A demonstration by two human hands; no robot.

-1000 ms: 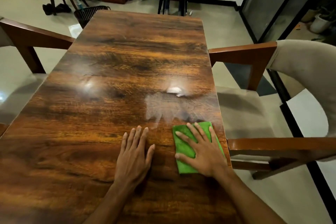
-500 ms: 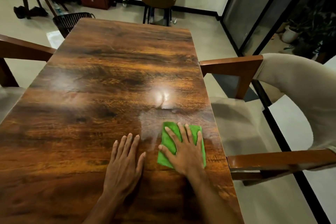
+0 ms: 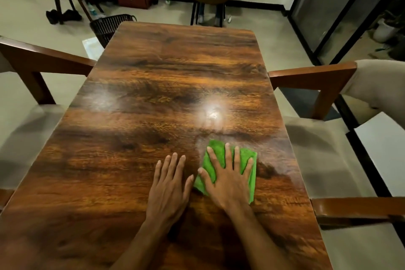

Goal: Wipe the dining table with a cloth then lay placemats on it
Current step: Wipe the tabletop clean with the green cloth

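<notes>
Green cloth [image 3: 219,151]: lying flat on the dining table [image 3: 175,83], near its right edge, under the right hand [image 3: 228,182].
Right hand: pressing down with fingers spread and straight, not gripping.
Left hand [image 3: 169,186]: resting flat on bare wood just beside the cloth, holding nothing.
Handling: looking soft, light and limp. It is likely bunching if pushed from one corner, so a broad palm over its middle is probably serving best.

Bare from forearms [image 3: 258,232] to fingertips over the counter [image 3: 153,94], with a slim left hand [image 3: 168,188] and a slim right hand [image 3: 228,182], long narrow fingers [image 3: 228,155], short pale nails [image 3: 209,149], and lean wrists, blurred toward the counter's near edge.
</notes>
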